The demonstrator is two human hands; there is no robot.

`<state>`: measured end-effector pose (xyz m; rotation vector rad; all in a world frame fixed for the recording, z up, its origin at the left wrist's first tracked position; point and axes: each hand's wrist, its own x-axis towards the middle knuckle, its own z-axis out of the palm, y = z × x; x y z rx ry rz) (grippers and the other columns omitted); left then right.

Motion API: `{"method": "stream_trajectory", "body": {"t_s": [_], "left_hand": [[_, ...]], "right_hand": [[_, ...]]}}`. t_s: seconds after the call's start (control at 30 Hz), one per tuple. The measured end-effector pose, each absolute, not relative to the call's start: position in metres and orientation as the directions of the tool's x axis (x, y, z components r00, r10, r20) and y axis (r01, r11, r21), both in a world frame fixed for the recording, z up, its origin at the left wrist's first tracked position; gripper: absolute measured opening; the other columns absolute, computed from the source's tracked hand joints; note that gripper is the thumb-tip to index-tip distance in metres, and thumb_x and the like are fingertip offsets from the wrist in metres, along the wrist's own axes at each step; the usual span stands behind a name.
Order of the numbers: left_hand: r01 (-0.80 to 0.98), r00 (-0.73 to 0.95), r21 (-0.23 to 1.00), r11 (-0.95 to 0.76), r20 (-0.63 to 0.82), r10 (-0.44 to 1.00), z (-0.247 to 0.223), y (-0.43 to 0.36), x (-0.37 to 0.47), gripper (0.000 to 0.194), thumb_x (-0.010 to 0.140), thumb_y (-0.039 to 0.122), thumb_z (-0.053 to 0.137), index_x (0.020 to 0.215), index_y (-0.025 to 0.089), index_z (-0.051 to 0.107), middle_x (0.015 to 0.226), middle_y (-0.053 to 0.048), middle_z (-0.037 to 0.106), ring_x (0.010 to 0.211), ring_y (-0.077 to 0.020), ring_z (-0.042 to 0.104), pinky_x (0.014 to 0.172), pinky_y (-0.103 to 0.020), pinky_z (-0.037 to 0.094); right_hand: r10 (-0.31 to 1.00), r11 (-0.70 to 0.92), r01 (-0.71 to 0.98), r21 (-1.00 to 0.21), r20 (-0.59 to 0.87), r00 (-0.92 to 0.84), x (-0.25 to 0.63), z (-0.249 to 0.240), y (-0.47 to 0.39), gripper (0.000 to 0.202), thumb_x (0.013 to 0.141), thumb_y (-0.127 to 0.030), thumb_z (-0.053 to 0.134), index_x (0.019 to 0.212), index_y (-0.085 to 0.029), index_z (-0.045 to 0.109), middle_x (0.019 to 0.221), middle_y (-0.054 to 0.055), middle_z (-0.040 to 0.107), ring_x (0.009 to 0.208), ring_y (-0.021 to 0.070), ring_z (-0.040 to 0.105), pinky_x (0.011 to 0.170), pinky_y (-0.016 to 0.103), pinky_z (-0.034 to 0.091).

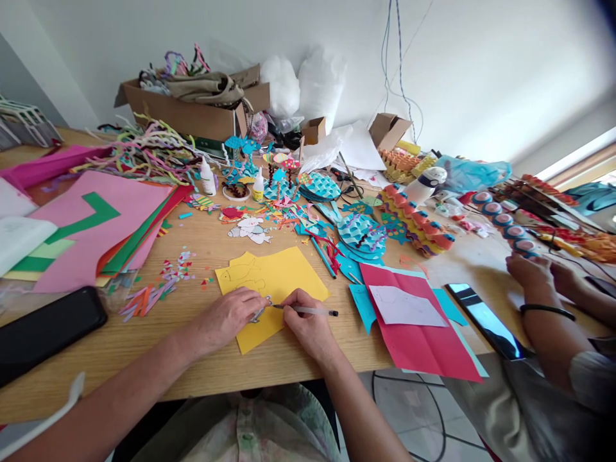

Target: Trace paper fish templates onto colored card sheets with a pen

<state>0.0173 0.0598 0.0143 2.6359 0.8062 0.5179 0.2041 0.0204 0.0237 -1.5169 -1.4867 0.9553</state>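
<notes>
On the wooden table, a yellow sheet of paper (283, 273) lies in front of me with fish outlines drawn on its left part. My left hand (235, 314) rests on it, fingers laid flat over a small paper cutout (260, 314) and pressing its edge down. The cutout is partly covered by the fingers. In my right hand (307, 324) is a pen (312, 310), pinched near its tip. That tip points left and touches or nearly touches the yellow sheet beside the cutout.
Paper scraps (180, 266) and stacked coloured sheets (91, 218) lie left, near a black phone (52, 327). Glue bottles (208, 178) and blue paper fish (363, 234) stand behind. A red sheet (414, 346) and another phone (486, 319) lie right, beside a co-worker's hands (532, 276).
</notes>
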Motion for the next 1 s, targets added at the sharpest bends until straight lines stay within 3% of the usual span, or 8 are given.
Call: {"method": "stream_trajectory", "body": {"t_s": [0.47,1.0], "left_hand": [[0.473,0.785,0.384,-0.793,0.225,0.577,0.0155,0.0614,0.0203,0.026,0.088,0.007,0.038,0.098,0.016,0.060,0.090,-0.005,0.061,0.083,-0.0165,0.054,0.072,-0.028,0.046],[0.475,0.792,0.359,-0.804,0.223,0.568,0.0144,0.0617,0.0198,0.025,0.088,0.006,0.039,0.099,0.015,0.060,0.090,-0.005,0.061,0.083,-0.0167,0.054,0.073,-0.028,0.047]], "right_hand": [[0.998,-0.053,0.306,-0.950,-0.042,0.043,0.2052,0.0247,0.0208,0.007,0.066,-0.019,0.045,0.066,-0.020,0.051,0.047,-0.005,0.052,0.043,0.0096,0.042,0.044,0.020,0.032],[0.998,-0.047,0.332,-0.942,-0.032,0.050,0.2026,0.0248,0.0217,0.007,0.066,-0.019,0.045,0.065,-0.020,0.051,0.048,-0.004,0.052,0.043,0.0104,0.043,0.044,0.021,0.032]]}}
